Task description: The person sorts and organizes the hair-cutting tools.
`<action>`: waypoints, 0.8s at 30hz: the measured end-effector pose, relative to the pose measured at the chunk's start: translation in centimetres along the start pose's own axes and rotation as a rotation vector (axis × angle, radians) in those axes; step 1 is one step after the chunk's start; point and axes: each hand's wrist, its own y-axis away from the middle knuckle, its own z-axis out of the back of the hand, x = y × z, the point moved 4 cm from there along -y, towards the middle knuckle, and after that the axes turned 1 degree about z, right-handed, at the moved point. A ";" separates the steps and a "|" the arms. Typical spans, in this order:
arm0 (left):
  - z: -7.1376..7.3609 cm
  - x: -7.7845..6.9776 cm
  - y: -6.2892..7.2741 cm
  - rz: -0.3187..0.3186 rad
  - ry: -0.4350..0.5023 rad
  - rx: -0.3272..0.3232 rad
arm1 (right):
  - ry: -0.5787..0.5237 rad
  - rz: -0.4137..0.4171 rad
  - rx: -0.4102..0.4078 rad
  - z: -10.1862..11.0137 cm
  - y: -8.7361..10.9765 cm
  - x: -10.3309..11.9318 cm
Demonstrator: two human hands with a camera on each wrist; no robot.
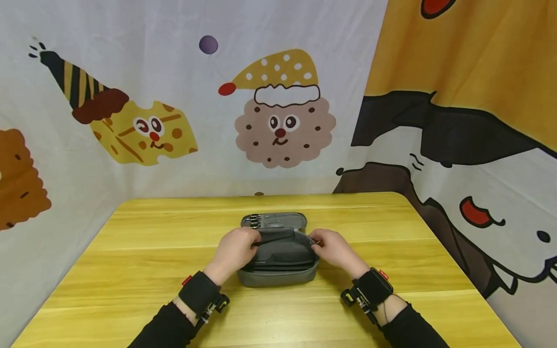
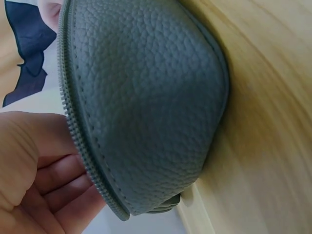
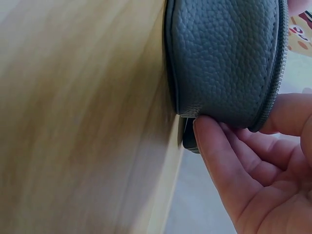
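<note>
A grey pencil case (image 1: 278, 278) of pebbled, leather-like material sits unzipped on the table, its lid (image 1: 285, 220) folded back. Several thin, shiny items (image 1: 254, 221) are tucked into the lid's left part; their kind is too small to tell. My left hand (image 1: 235, 249) grips the case's left rim, its fingers curled behind the zip edge (image 2: 78, 117) in the left wrist view. On the opposite side, my right hand (image 1: 335, 249) pinches the right rear corner, with finger and thumb about the zip edge (image 3: 278, 92). Dark grey inner folds show between both hands.
The case stands on a wood-grain table (image 1: 152, 241) with its far edge just behind the lid. A cartoon-printed curtain (image 1: 174, 179) hangs behind the table and along its sides. Each wrist wears a black strap (image 1: 200, 292) with a small camera.
</note>
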 end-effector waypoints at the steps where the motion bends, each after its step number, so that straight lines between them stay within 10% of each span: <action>1: -0.1 0.0 0.0 -0.001 -0.012 0.006 | 0.001 -0.002 -0.001 0.0 0.0 0.0; 24: -0.6 -0.1 -0.6 -0.001 -0.101 0.061 | 0.012 -0.003 -0.003 0.0 0.0 0.0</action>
